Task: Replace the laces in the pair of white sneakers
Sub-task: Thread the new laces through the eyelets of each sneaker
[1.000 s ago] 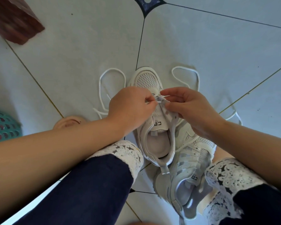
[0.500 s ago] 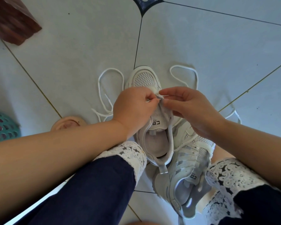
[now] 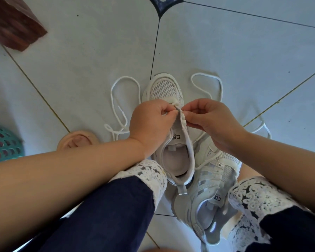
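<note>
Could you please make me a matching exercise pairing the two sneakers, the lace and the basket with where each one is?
1. front sneaker
2. second sneaker
3. lace
4. basket

a. left edge of view
b. looped on the floor both sides of the toe
c. upright, worked on by left hand and right hand
d. beside the right leg

Pairs: 1-c, 2-d, 3-b, 4-a.

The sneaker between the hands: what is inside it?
Inside the sneaker a bare pale insole shows at the heel end. Toward the toe, the tongue, the left hand and the right hand cover the inside, so that part cannot be seen.
</note>
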`<state>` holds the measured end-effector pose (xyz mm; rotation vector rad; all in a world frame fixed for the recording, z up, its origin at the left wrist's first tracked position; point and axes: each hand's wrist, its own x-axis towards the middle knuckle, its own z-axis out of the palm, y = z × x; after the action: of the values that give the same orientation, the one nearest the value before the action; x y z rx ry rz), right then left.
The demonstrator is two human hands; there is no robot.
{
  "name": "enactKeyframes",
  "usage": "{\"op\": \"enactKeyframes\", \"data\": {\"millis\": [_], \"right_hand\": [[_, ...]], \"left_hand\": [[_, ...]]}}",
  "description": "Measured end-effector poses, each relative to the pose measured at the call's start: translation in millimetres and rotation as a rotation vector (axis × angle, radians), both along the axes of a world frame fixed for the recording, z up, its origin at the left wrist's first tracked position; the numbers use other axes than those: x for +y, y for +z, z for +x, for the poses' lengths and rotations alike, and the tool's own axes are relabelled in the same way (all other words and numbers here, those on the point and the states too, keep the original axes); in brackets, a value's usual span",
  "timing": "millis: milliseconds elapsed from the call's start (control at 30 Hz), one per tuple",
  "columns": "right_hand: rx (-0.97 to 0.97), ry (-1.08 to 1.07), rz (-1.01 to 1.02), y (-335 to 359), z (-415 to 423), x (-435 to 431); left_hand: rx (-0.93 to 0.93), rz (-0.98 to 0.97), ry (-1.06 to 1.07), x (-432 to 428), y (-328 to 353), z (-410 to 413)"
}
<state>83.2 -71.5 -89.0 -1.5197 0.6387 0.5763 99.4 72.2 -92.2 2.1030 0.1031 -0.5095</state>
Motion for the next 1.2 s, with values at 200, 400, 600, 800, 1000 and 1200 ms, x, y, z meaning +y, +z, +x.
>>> {"op": "enactKeyframes", "data": {"millis": [200,400,600,800,1000,1200], "right_hand": [[-0.012,0.033,-0.029,1.0,1.8,-0.2],[0.029,-0.038,0.010,2.3,0.9,0.3],[0.023,0.003,-0.036,5.1,2.6,0.2],[0.106,-0.269,0.053,8.8,15.6,-16.3],[-0.001,-1.074,0.203,13.0,49.3,-106.0],[-0.105,0.097,-0.471,13.1,44.8,-72.6]], "left_hand": [[0.017,0.012,-0.080,1.3,3.6,2.3],[-0.201,0.096,-0.210,15.4,7.5,5.8],[-0.115,0.206,-0.376,5.0,8.3,14.5],[-0.157,0.282,-0.426,6.3,7.2,17.3],[-0.155,0.269,-0.438,10.3,5.7,15.5],[-0.232,0.304,-0.500,13.3,2.9,16.9]]}}
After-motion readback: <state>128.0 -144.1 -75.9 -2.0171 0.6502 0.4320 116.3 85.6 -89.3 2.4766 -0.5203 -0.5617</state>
